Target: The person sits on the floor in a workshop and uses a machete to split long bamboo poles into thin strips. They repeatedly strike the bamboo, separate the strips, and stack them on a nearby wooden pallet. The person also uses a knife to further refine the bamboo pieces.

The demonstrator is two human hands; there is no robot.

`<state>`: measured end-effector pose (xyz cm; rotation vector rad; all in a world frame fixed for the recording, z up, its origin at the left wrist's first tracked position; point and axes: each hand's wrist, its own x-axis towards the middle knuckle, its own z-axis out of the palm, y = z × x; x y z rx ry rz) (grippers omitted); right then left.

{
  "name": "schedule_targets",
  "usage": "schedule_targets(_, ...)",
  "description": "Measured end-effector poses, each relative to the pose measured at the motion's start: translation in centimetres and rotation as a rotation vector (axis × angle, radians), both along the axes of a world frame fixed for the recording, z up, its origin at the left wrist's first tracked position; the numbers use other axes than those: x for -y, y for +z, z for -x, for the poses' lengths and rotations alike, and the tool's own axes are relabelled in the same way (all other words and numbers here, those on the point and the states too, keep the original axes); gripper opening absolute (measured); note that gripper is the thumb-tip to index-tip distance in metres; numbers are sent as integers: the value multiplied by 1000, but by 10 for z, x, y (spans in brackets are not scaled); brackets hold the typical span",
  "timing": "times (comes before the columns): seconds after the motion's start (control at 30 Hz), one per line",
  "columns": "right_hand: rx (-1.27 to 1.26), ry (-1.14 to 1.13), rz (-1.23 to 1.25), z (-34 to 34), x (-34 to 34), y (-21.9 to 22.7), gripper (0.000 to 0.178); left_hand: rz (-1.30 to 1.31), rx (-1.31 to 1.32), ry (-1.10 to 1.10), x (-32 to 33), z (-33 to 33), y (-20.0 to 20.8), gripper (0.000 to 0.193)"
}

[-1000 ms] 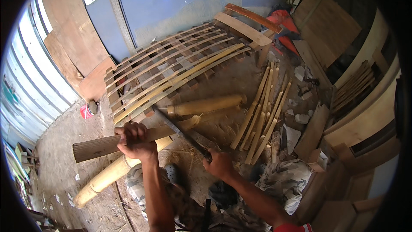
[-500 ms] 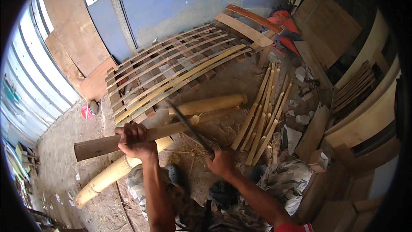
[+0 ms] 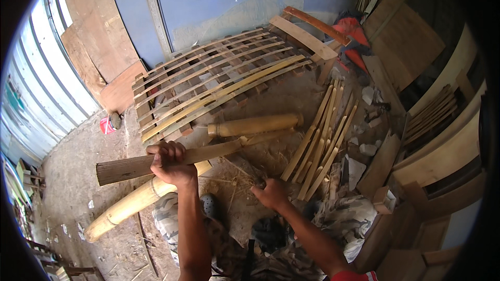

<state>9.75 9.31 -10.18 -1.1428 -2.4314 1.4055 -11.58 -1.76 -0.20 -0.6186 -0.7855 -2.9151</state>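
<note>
My left hand [image 3: 169,161] is shut around a long flat bamboo slat [image 3: 125,167] and holds it nearly level, its thin end reaching right toward a short bamboo section [image 3: 255,125]. My right hand [image 3: 271,195] is lower and to the right, near the ground, with its fingers curled tight as if around a handle. The long knife's blade does not show. A thick bamboo pole [image 3: 130,205] lies on the ground under the slat.
A slatted bamboo panel [image 3: 219,78] lies ahead. A bundle of split bamboo strips [image 3: 323,140] rests on the right. Wooden boards [image 3: 442,145] are stacked at far right, and a small red container [image 3: 107,125] sits at left. Behind stand a blue wall [image 3: 234,5] and corrugated sheeting [image 3: 36,88].
My right hand dropped from chest height toward the ground. The long dark blade it raised over the slat is no longer visible. My left hand kept the slat almost still.
</note>
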Motion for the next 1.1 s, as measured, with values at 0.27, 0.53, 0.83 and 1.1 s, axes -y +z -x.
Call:
schedule_targets(0.27, 13, -165, -404, -3, -6, -44, 28, -25, -208, -165, 6, -16, 14, 25)
schedule_targets(0.53, -82, 49, -295, 5, 38, 36, 35, -40, -198, -195, 4, -10, 1, 26)
schedule_targets(0.83, -66, 35, -427, 8, 27, 28, 36, -30, -258, -198, -1, -19, 5, 30)
schedule_targets(1.1, 37, -66, -135, 15, -7, -8, 28, 27, -250, -139, 6, -19, 8, 31)
